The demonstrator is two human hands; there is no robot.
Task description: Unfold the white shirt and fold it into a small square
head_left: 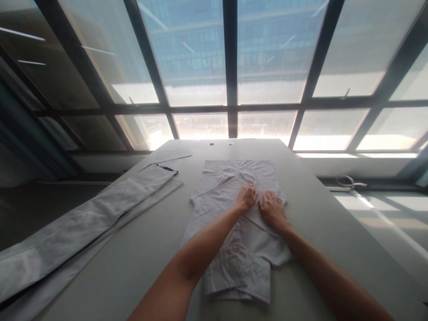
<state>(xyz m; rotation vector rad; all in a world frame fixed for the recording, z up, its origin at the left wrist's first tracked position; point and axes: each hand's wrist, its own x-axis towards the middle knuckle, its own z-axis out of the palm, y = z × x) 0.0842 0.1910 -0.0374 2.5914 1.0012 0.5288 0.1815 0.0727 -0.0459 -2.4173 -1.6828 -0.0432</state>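
A wrinkled white shirt (227,236) lies partly folded in front of me, with creases fanning across its far half. My left hand (247,197) is closed on the cloth near the middle of that far half, its fingers curled together. Just to the right, my right hand (271,207) rests flat on the shirt with its fingers stretched out. A folded-over part of the garment reaches toward me beneath my forearms, and its near end shows two layers of hem. My arms hide some of the cloth.
The shirt lies on a long white table (310,232). Along its left side is a long folded piece of pale grey cloth (83,218) with a dark edge. A loose white strip (347,182) lies by the window at right. A dark curtain (30,133) hangs at left.
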